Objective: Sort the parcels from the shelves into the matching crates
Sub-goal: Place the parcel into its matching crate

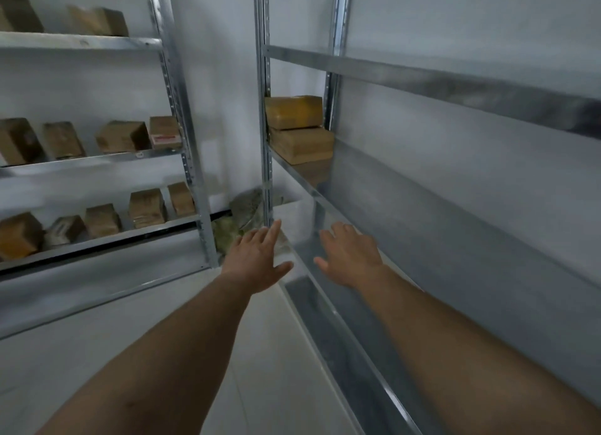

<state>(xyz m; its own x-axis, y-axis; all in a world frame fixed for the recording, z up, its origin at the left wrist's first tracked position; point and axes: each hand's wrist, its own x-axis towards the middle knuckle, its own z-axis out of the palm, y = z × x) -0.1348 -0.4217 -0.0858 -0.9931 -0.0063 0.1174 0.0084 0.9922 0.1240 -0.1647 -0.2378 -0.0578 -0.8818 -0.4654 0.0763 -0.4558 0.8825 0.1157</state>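
Stretched forward: left hand [257, 259] and right hand [349, 259], fingers straight and spread, gripping nothing. Beyond, two stacked parcels [297, 130] on a shelf [357, 226], beside a steel upright [267, 174]; more boxes [122, 137] leftward.

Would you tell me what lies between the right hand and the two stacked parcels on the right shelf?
Only bare metal shelf; the head view shows nothing on it between the right hand and the stacked parcels.

We cannot read the blurred label [166, 139] on the parcel [163, 127] at the shelf's [97, 159] right end; the heap [244, 207] behind the post [267, 174] is perhaps sacks.
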